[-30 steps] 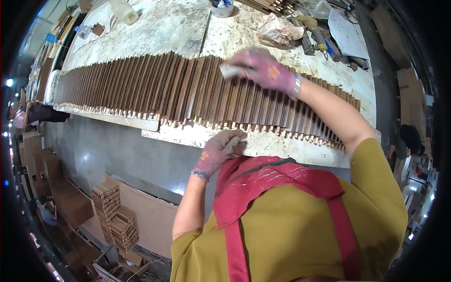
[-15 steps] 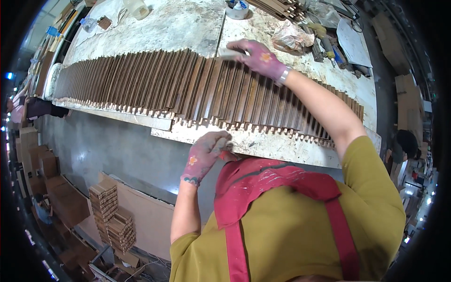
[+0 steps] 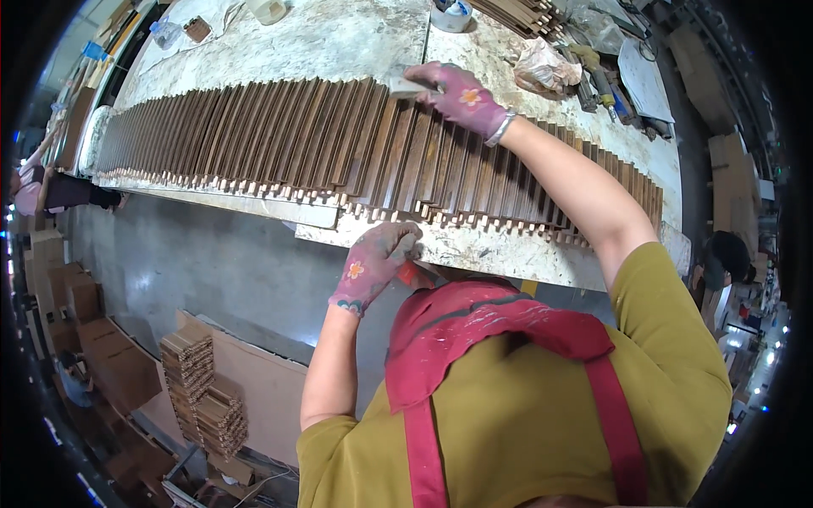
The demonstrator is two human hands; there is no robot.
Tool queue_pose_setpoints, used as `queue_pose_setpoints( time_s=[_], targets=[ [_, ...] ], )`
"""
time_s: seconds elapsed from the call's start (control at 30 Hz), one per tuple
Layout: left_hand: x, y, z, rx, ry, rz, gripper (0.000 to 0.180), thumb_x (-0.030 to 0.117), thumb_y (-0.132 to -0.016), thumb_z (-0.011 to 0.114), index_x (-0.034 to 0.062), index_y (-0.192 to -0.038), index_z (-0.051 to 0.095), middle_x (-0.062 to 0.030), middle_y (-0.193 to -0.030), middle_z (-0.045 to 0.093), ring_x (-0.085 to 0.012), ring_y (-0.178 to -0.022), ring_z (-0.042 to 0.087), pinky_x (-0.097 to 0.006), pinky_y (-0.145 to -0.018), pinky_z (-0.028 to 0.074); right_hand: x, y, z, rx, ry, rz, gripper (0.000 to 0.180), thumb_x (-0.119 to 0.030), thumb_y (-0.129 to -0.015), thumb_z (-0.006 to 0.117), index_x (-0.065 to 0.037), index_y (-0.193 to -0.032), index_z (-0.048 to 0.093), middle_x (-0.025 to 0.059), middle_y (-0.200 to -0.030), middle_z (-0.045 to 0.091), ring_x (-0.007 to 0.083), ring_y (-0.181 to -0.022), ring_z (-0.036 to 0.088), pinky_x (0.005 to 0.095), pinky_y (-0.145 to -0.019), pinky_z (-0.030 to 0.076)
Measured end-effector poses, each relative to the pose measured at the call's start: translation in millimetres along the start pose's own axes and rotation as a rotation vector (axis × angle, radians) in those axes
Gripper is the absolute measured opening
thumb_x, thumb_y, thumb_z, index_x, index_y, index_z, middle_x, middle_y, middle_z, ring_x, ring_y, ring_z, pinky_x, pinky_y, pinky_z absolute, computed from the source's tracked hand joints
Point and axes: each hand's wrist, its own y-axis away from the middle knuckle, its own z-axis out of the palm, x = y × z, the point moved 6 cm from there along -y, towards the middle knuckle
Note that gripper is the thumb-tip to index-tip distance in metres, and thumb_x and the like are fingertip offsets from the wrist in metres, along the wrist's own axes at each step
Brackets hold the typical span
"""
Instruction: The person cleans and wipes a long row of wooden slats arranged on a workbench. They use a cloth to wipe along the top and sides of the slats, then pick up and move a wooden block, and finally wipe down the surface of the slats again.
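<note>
1. Right hand [image 3: 457, 95], twelve o'clock, grips a pale block [image 3: 406, 87] at the slats' [image 3: 279, 140] far ends;
2. Left hand [image 3: 373, 261], six o'clock of them, curls by the table [image 3: 508, 252]; whether it's grasping anything, I can't tell;
3. The slats span ten to two; uneven pushing could skew them.

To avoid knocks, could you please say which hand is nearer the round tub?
Right: right hand short of the tub; left hand farther, by the table's near edge.
</note>
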Motion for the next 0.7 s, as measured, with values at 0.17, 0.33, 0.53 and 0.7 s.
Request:
queue_pose_setpoints(
  time_s=[0.17, 0.33, 0.53, 0.7],
  targets=[
    [-1, -11, -11, -0.038, -0.049, -0.005, 0.028, 0.021, -0.097, 0.058, 0.0017, -0.117, 0.064, -0.0092, -0.101, 0.068, -0.0136, -0.09, 0.065, -0.028, -0.079, 0.054, -78, 64, 25, -0.188, 0.208, -0.418, 0.021, -0.026, -0.088, 0.065, -0.023, -0.108, 0.068, 0.0007, -0.086, 0.067, 0.0162, -0.088, 0.063, 0.0352, -0.083, 0.047],
    [-16, -10, -9, -0.01, -0.05, 0.148, 0.028, 0.022, -0.097, 0.058, 0.0033, -0.117, 0.064, -0.008, -0.099, 0.066, -0.0141, -0.088, 0.063, -0.027, -0.081, 0.051, -56, 24, 9, -0.18, 0.059, -0.238, 0.026, -0.033, -0.091, 0.06, -0.018, -0.112, 0.067, 0.0026, -0.095, 0.069, 0.02, -0.081, 0.065, 0.0339, -0.077, 0.05],
    [-7, -12, -7, -0.031, -0.136, 0.124, 0.025, 0.021, -0.096, 0.057, 0.0054, -0.113, 0.066, -0.0096, -0.101, 0.067, -0.0163, -0.087, 0.064, -0.03, -0.077, 0.051, -73, 46, 45, -0.207, 0.353, -0.283, 0.025, -0.028, -0.09, 0.061, -0.014, -0.111, 0.064, 0.0056, -0.101, 0.067, 0.0224, -0.092, 0.063, 0.0385, -0.083, 0.047],
    [-2, 0, -8, 0.134, -0.29, 0.33, 0.021, 0.019, -0.092, 0.059, 0.0065, -0.107, 0.068, -0.0108, -0.103, 0.068, -0.027, -0.1, 0.063, -0.036, -0.089, 0.049, -71, 74, 28, -0.451, -0.034, -0.354, 0.027, -0.033, -0.092, 0.058, -0.014, -0.11, 0.066, 0.0065, -0.108, 0.068, 0.023, -0.094, 0.065, 0.0368, -0.087, 0.048]
  ],
)
